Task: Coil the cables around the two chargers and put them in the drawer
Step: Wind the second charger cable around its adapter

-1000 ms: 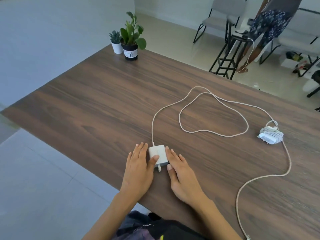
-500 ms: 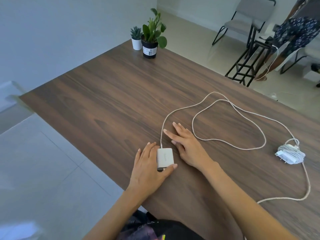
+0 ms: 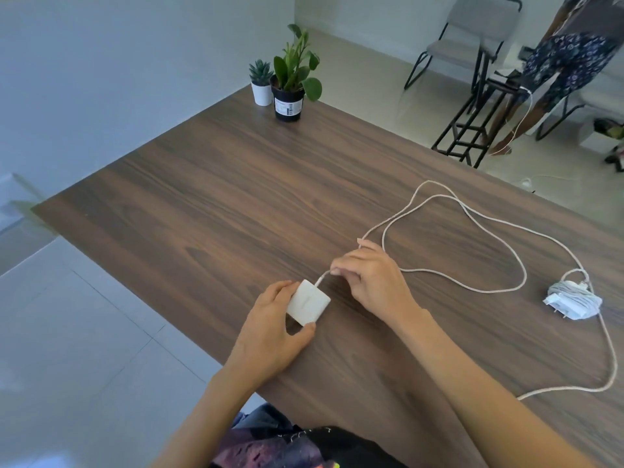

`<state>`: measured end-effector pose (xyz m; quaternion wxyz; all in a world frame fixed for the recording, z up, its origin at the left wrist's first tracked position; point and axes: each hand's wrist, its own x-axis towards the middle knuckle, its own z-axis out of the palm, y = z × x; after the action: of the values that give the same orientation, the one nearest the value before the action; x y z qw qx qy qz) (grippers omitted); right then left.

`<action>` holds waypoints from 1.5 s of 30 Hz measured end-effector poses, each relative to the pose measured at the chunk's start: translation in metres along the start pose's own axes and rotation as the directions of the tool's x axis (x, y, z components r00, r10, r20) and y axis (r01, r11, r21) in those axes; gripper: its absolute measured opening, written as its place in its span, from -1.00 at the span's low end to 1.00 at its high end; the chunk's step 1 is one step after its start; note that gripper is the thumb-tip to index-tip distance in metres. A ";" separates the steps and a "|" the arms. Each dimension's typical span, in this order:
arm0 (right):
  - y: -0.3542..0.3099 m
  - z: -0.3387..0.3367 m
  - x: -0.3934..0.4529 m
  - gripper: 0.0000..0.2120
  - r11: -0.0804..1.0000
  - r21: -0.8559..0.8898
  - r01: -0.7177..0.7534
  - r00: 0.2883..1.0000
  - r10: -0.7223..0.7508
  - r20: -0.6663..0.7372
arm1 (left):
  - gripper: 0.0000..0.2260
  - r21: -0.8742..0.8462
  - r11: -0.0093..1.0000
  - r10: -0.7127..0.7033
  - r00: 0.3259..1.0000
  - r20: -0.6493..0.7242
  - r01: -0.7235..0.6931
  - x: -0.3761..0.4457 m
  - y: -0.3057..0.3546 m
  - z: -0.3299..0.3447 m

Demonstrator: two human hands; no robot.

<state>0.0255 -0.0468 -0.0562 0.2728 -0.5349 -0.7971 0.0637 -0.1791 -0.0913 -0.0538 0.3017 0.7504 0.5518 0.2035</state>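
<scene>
Both hands on near charger, cable uncoiled.
Left hand [image 3: 270, 327] grips white charger [image 3: 309, 307]; right hand [image 3: 373, 280] pinches its cable [image 3: 449, 276] just beside it.

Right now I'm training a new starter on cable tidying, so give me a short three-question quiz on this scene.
1. True or false: the left hand grips the unwound charger.
2. What does the right hand pinch? A) a plant pot B) the loose cable near its charger C) the wound charger
3. Fill in: the charger already wrapped in its cable lies on the ___.

Key: 1 true; 2 B; 3 table.
</scene>
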 end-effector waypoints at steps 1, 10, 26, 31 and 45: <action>-0.002 -0.005 -0.001 -0.85 1.000 0.009 -0.022 1.000 0.022 -0.021 | -0.45 -0.008 1.000 0.002 0.999 -0.043 -0.002 0.000 0.001 0.003; -0.002 -0.047 -0.017 -0.87 0.984 0.031 -0.178 0.976 0.181 -0.118 | -0.52 -0.339 0.940 -0.062 0.992 -0.112 0.021 0.010 0.006 -0.005; 0.013 -0.127 -0.077 -0.94 0.613 0.622 -0.487 0.503 0.779 -0.375 | -0.55 -0.727 0.683 0.051 0.989 0.140 0.067 0.038 0.069 -0.058; 0.013 -0.114 -0.103 -0.81 0.599 0.394 -0.698 0.518 0.801 -0.300 | -0.55 -0.782 0.616 0.150 0.959 0.240 0.099 0.043 0.110 -0.017; -0.014 -0.145 -0.122 -0.81 0.761 0.245 -0.601 0.761 0.638 -0.113 | -0.49 -0.741 0.671 0.263 0.926 0.271 0.026 0.084 0.131 0.040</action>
<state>0.1213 -0.1886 0.0269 0.3614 -0.7435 -0.5342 0.1767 -0.0350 -0.0476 0.0037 0.6567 0.6249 0.3092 0.2874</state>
